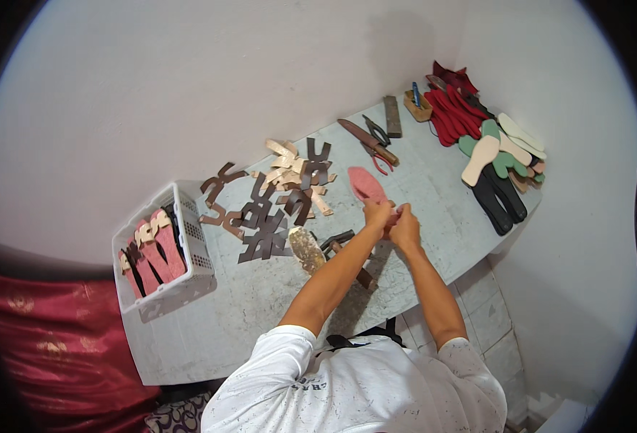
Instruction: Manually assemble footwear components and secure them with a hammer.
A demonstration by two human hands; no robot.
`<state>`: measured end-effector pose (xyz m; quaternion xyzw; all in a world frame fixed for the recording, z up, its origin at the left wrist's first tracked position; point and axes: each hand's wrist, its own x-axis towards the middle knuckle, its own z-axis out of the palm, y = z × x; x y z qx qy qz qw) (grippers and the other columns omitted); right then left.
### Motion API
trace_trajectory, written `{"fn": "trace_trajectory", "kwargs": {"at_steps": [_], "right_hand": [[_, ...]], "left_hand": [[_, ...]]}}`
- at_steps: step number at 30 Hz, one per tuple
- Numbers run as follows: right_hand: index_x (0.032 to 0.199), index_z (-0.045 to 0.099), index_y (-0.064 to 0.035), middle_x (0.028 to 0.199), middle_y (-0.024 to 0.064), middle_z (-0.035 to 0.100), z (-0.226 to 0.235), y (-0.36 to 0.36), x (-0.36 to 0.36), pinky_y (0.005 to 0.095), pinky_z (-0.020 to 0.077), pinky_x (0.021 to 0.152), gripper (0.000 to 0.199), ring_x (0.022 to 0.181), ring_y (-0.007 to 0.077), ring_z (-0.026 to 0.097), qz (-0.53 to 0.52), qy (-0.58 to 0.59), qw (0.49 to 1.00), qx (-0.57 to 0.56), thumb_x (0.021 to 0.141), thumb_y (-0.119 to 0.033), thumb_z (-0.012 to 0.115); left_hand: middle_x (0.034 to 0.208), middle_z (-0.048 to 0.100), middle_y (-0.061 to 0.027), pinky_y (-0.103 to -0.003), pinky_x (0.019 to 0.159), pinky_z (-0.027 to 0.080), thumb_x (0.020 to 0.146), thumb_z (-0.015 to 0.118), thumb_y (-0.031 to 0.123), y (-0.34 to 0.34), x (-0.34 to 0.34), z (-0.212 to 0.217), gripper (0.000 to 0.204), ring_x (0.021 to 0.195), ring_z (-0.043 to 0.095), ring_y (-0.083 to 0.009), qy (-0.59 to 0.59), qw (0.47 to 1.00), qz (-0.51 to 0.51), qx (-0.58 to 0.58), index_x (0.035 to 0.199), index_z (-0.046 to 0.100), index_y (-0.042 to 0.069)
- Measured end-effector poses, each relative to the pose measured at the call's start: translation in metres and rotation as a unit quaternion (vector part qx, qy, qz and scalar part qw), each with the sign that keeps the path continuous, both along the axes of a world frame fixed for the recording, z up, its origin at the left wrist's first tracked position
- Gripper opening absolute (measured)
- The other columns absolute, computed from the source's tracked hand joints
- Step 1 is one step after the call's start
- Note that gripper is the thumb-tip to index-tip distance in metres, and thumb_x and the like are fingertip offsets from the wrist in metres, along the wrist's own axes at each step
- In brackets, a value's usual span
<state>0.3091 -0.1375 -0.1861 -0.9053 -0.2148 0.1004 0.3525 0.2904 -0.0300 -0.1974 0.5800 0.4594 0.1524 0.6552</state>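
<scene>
A pink shoe sole (366, 185) is held above the table, its wide end pointing away from me. My left hand (378, 214) is closed on its near part. Right beside it, my right hand (405, 231) is closed on the same end, with a bit of pink showing between the two. The fingertips are partly hidden, so I cannot tell what they do there. Just left of my forearm lies a worn, glue-spotted foot-shaped piece (306, 250). A dark tool, perhaps a hammer (339, 241), lies partly under that forearm.
Brown and beige cut strap pieces (264, 209) are heaped left of centre. A white basket (201, 252) holds pink sandals. Behind the sole lie a knife (365, 137), pliers (378, 130) and a dark block (393, 117). Red, green, beige and black soles (493, 195) pile up at right.
</scene>
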Motion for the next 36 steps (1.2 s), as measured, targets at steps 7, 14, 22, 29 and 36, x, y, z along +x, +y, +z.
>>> {"fn": "trace_trajectory", "kwargs": {"at_steps": [7,14,22,29,36], "right_hand": [[0.096,0.051,-0.0021,0.086,0.0129,0.062,0.087,0.025,-0.024,0.0344,0.0513,0.069,0.044,0.079,0.0238,0.063,0.036,0.014,0.963,0.268,0.062,-0.014,0.076],[0.103,0.055,-0.0011,0.097,0.0095,0.059,0.152,0.056,-0.129,0.0288,0.0492,0.066,0.049,0.082,0.0174,0.059,0.327,0.065,0.920,0.207,0.065,-0.017,0.080],[0.087,0.062,0.0010,0.069,0.0024,0.063,0.154,0.097,-0.131,0.0235,0.0457,0.058,0.020,0.063,0.0081,0.058,0.411,0.155,0.880,0.182,0.081,-0.014,0.073],[0.082,0.064,-0.0013,0.072,0.0053,0.065,0.075,0.154,-0.058,0.0249,0.0467,0.052,0.013,0.059,0.0107,0.061,0.197,0.292,0.914,0.202,0.083,-0.014,0.066],[0.088,0.063,-0.0022,0.071,0.0093,0.067,-0.068,0.187,0.011,0.0302,0.0490,0.049,0.019,0.059,0.0157,0.065,0.071,0.167,0.982,0.044,0.079,-0.019,0.066]], "left_hand": [[0.106,0.058,-0.0188,-0.037,0.082,0.050,0.074,0.071,0.011,0.040,-0.028,0.089,0.053,0.095,0.062,-0.0259,-0.201,0.980,0.008,0.003,0.116,0.042,-0.004],[0.117,0.063,-0.0156,-0.033,0.073,0.057,0.092,0.052,0.018,0.112,-0.162,0.172,0.037,0.096,0.067,-0.0287,-0.338,0.938,0.019,-0.068,0.120,0.052,-0.007],[0.109,0.065,-0.0222,-0.034,0.068,0.058,0.096,0.040,0.024,0.141,-0.265,0.162,0.042,0.081,0.068,-0.0292,-0.267,0.958,0.046,-0.091,0.124,0.048,-0.006],[0.107,0.064,-0.0250,-0.038,0.068,0.059,0.095,0.044,0.020,0.120,-0.253,0.137,0.040,0.084,0.068,-0.0340,-0.266,0.953,-0.011,-0.144,0.124,0.047,-0.007],[0.113,0.062,-0.0249,-0.039,0.073,0.059,0.096,0.044,0.020,0.109,-0.212,0.118,0.040,0.093,0.067,-0.0371,-0.276,0.936,-0.014,-0.219,0.126,0.044,-0.007]]}}
